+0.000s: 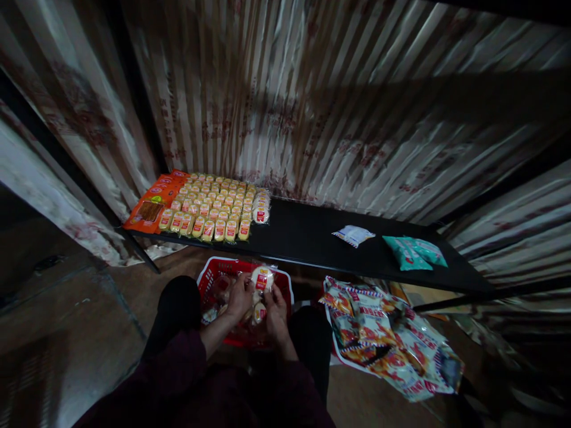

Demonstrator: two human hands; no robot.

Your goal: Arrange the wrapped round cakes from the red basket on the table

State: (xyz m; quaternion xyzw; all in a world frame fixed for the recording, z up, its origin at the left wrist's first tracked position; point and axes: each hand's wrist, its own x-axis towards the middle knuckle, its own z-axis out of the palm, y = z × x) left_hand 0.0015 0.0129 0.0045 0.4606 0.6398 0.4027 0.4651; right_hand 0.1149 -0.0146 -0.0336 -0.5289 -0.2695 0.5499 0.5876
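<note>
Between my two hands, above a red basket (291, 284), is a round white pastry in a clear wrapper (262, 277) with a red and yellow label. My left hand (239, 297) pinches its left side, and my right hand (276, 312) grips its lower right edge. Below them in the basket lie more wrapped pastries (259, 313), partly hidden by my hands. On the black shelf ahead, several small yellow wrapped cakes (209, 211) stand in tight rows. A short column of round white pastries (261, 209) lines their right end.
An orange snack packet (154, 202) lies at the shelf's left end. Farther right on the black shelf (303, 229) are a white packet (354, 235) and teal packets (413, 252). A basket heaped with white and orange snack bags (379, 324) stands right of my knee. Patterned curtains (285, 107) hang behind.
</note>
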